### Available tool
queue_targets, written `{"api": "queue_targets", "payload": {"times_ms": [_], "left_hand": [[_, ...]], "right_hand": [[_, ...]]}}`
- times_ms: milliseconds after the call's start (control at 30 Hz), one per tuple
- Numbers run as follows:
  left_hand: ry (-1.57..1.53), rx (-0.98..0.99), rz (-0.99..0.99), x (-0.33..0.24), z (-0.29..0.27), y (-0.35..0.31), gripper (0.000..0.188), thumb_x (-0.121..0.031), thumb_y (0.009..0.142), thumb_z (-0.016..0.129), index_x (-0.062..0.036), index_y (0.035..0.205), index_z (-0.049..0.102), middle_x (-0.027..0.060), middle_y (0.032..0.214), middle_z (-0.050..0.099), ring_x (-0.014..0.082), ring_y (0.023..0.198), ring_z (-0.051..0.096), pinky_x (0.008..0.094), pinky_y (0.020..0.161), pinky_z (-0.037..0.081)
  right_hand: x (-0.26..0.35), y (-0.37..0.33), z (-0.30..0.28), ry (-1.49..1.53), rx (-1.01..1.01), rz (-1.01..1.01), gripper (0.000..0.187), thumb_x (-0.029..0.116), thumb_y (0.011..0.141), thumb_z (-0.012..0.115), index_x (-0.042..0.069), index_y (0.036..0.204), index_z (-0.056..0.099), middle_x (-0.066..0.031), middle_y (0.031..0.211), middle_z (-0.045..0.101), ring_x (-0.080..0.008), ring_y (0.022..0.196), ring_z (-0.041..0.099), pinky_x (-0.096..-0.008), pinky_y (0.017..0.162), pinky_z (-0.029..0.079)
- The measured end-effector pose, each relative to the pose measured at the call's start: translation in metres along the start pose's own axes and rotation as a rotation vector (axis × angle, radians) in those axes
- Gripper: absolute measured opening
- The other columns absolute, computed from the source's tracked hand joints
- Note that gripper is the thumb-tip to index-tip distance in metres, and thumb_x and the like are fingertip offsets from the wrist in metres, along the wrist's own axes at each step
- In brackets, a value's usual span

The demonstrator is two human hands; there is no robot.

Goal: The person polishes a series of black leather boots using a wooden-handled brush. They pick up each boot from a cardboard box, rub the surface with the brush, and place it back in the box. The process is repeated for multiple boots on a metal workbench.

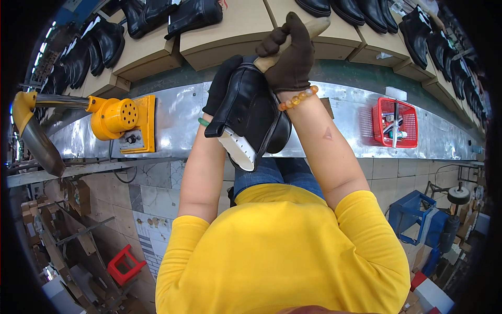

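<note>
A black leather boot point(246, 99) is held up over the metal bench, tilted, with its shaft opening toward me and a white liner point(239, 149) showing inside. My left hand point(222, 83), in a black glove, is closed around the boot's left side; part of the hand is hidden behind it. In a dark brown glove, my right hand point(293, 55) grips a pale, wood-coloured stick point(318, 26) with a rounded end. The stick's lower end point(265, 63) meets the far end of the boot, though I cannot tell how firmly it touches.
On the metal bench point(345, 112), a yellow hot-air blower point(123, 120) stands left and a red basket point(410, 125) of small items right. Beyond, cardboard boxes point(230, 44) carry several black boots point(415, 39). A red stool point(125, 265) and blue machine point(410, 217) are on the floor.
</note>
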State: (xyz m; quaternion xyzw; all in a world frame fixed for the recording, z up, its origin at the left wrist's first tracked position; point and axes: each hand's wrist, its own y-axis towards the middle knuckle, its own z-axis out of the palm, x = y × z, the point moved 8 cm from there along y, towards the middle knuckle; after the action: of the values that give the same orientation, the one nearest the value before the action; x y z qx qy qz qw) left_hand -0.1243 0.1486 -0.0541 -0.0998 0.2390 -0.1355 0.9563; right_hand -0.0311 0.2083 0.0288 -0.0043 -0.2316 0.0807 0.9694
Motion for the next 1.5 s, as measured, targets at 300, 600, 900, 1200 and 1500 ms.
{"api": "queue_targets", "payload": {"times_ms": [300,600,900,1200,1500], "left_hand": [[0.013,0.069,-0.023,-0.001,0.019,-0.004,0.029,-0.03,0.087,0.052,-0.0022,0.091,0.06,0.0105,0.079,0.063,0.0163,0.067,0.062,0.0276,0.064,0.053],[0.002,-0.011,0.034,0.003,0.008,0.004,0.025,-0.027,0.085,0.056,-0.0036,0.094,0.059,0.0089,0.084,0.064,0.0162,0.074,0.062,0.0269,0.069,0.051],[0.03,-0.058,0.038,0.006,0.013,-0.001,0.022,-0.026,0.084,0.057,-0.0053,0.091,0.06,0.0069,0.08,0.063,0.0161,0.071,0.061,0.0273,0.067,0.051],[0.252,-0.193,0.281,-0.002,0.034,-0.022,0.022,-0.026,0.083,0.058,-0.006,0.093,0.06,0.0066,0.082,0.063,0.0162,0.071,0.061,0.0275,0.067,0.05],[0.211,-0.156,0.194,-0.004,0.017,-0.015,0.023,-0.026,0.082,0.059,-0.0062,0.094,0.06,0.0068,0.084,0.063,0.0164,0.074,0.061,0.0273,0.069,0.05]], "right_hand": [[-0.02,0.012,-0.019,0.183,-0.092,0.17,0.024,0.029,0.081,0.061,0.016,0.072,0.042,0.0041,0.06,0.031,-0.0096,0.048,0.029,-0.0263,0.047,0.028],[0.004,0.002,0.014,-0.294,0.08,0.095,0.024,0.026,0.079,0.063,0.009,0.075,0.047,-0.0025,0.063,0.043,-0.0146,0.049,0.043,-0.0308,0.047,0.037],[0.004,0.004,0.008,-0.236,0.082,0.135,0.024,0.027,0.079,0.064,0.01,0.076,0.047,-0.0016,0.062,0.043,-0.014,0.048,0.042,-0.0299,0.046,0.036],[0.002,0.008,0.005,-0.227,0.073,0.212,0.022,0.024,0.078,0.064,0.009,0.077,0.048,-0.0021,0.061,0.044,-0.014,0.047,0.043,-0.0296,0.045,0.037],[0.002,-0.006,0.016,-0.367,-0.008,0.152,0.031,0.036,0.079,0.064,0.012,0.072,0.045,0.0006,0.056,0.039,-0.0124,0.044,0.04,-0.0282,0.042,0.036]]}}
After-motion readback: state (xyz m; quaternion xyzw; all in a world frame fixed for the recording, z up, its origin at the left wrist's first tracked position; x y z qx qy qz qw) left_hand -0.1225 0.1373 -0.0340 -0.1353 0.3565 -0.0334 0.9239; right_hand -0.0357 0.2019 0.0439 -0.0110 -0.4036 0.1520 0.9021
